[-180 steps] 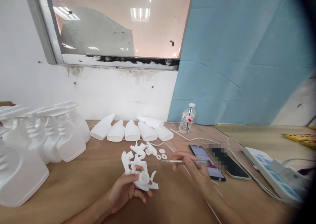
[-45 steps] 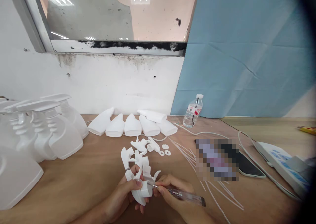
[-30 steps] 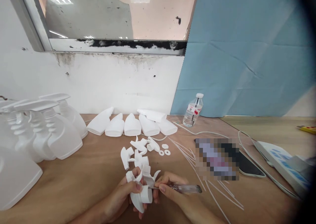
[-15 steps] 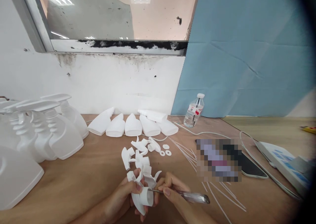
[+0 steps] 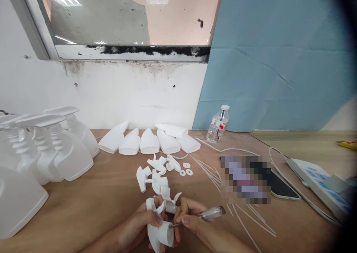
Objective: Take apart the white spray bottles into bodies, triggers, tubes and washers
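My left hand (image 5: 145,221) is closed around a white spray bottle trigger head (image 5: 156,232), its round collar facing right. In my right hand (image 5: 192,215) is a screwdriver (image 5: 211,213) with a clear handle, and its thin metal shaft points left into the collar's opening. Where the tip ends inside the collar is hidden. Just beyond my hands lie more white trigger heads (image 5: 159,182), several of them loose on the table. Three small white washers (image 5: 186,165) rest to their right.
White spray bottles (image 5: 75,156) stand at the left. White shells (image 5: 150,141) line the wall. A water bottle (image 5: 219,124), thin white tubes (image 5: 206,173), a phone (image 5: 284,188), a power strip (image 5: 318,182) and a yellow cutter (image 5: 347,144) are on the right.
The screwdriver's handle end has swung up and a little left, so its shaft now slopes down into the collar. The trigger head sits slightly lower in my left hand's grip.
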`<state>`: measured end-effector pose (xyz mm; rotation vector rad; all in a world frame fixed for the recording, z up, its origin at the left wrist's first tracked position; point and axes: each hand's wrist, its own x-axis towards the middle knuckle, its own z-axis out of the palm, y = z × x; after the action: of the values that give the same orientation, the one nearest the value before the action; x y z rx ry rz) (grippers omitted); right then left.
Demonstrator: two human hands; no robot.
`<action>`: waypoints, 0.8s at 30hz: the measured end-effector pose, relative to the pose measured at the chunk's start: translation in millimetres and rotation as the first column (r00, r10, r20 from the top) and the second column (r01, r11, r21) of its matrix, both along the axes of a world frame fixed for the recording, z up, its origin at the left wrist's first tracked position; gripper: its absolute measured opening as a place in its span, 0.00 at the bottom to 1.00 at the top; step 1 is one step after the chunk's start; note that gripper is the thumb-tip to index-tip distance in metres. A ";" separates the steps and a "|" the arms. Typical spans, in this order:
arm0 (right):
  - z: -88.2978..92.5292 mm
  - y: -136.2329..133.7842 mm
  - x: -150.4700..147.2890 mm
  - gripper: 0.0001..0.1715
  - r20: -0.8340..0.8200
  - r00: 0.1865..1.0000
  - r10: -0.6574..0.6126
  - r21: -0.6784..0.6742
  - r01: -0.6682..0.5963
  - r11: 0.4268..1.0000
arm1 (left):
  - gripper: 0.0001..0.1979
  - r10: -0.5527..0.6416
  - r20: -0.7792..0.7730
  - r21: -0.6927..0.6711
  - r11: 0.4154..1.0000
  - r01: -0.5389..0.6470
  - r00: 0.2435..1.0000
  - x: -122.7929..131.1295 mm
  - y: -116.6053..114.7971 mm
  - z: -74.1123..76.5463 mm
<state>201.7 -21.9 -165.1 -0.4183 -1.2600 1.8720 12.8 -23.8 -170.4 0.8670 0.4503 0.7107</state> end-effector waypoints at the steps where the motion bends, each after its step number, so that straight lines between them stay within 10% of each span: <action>1: 1.0 -0.3 -1.2 0.10 -0.024 1.000 0.004 -0.030 -0.004 1.000 | 0.09 0.004 -0.002 -0.006 1.000 -0.004 1.000 0.1 -0.4 1.2; 24: 2.8 -1.7 -4.8 0.08 -0.137 0.988 0.066 -0.238 -0.098 0.966 | 0.08 -0.126 0.068 -0.073 0.989 0.131 0.990 0.3 -0.9 10.2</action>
<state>196.9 -23.6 -162.3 -0.3725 -0.9787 2.0996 13.1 -24.8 -160.3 0.7909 0.3594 0.5963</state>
